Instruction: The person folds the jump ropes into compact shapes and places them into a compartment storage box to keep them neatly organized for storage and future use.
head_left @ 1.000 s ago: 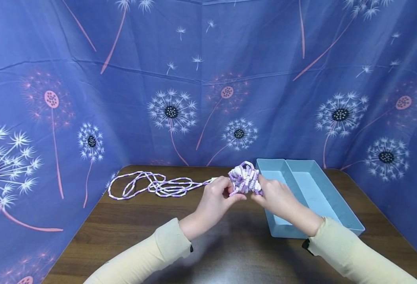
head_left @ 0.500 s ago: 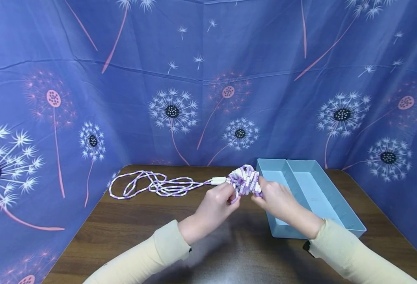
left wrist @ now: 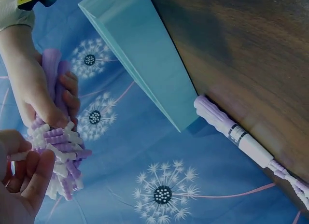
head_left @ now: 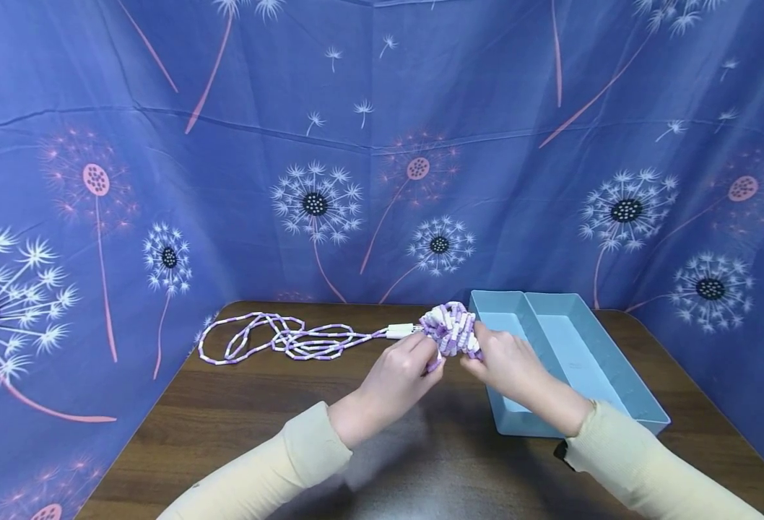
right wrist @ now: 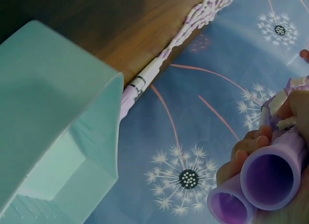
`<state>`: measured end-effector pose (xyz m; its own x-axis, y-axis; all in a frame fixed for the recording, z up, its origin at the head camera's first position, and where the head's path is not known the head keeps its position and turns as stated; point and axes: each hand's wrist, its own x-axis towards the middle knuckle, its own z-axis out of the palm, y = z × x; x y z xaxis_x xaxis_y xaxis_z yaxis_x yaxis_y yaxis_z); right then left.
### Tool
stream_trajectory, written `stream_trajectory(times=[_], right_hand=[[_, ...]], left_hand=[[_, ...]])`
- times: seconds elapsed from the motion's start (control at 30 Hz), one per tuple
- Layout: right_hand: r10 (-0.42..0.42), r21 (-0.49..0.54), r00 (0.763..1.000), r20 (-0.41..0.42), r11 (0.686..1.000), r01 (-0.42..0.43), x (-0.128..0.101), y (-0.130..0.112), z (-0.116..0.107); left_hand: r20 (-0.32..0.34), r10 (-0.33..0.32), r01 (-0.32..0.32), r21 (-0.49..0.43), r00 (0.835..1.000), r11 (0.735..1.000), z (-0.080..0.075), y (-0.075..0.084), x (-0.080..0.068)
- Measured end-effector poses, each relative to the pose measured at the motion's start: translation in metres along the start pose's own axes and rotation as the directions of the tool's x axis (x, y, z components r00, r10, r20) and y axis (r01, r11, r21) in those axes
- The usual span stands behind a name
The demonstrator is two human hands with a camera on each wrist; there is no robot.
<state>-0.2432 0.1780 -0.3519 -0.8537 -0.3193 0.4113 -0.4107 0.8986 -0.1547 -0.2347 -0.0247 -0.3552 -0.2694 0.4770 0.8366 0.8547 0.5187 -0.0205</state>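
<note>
Both hands meet over the table on a bundle of purple-and-white beaded skipping rope (head_left: pixel 450 326). My right hand (head_left: pixel 489 357) grips the bundle's two purple handles (right wrist: pixel 268 183), whose hollow ends show in the right wrist view. My left hand (head_left: pixel 414 365) pinches the beaded strands (left wrist: pixel 60 151) at the bundle's lower left. A second beaded rope (head_left: pixel 271 338) lies in loose loops on the table to the left. Its white and purple handle (head_left: pixel 400 331) lies just behind my left hand.
A light blue two-compartment tray (head_left: pixel 616 375) stands on the dark wooden table (head_left: pixel 239 419) just right of my hands. The loose rope's handle (left wrist: pixel 227 130) lies against its corner. Blue dandelion-print cloth (head_left: pixel 382 180) closes off the back and sides.
My left hand has dropped slightly and shifted to the bundle's lower left, uncovering the loose rope's handle behind it. The right hand and bundle have barely moved.
</note>
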Motion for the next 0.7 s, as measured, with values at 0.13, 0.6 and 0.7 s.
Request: stream_trajectory(times=[0.13, 0.6, 0.7], right_hand=[[0.020, 0.006, 1.000, -0.006, 1.000, -0.020, -0.001, -0.001, -0.002], [0.059, 0.018, 0.998, -0.021, 0.998, -0.058, -0.004, 0.000, -0.012], [0.060, 0.018, 0.998, -0.021, 0.998, -0.059, -0.004, 0.002, -0.014]], left_hand=[[0.009, -0.039, 0.039, -0.024, 0.999, 0.999, 0.000, -0.001, -0.002], [-0.028, -0.021, 0.019, -0.050, 0.999, 0.999, -0.005, -0.005, -0.001], [-0.042, -0.014, 0.013, -0.032, 0.999, 0.999, -0.006, -0.006, 0.000]])
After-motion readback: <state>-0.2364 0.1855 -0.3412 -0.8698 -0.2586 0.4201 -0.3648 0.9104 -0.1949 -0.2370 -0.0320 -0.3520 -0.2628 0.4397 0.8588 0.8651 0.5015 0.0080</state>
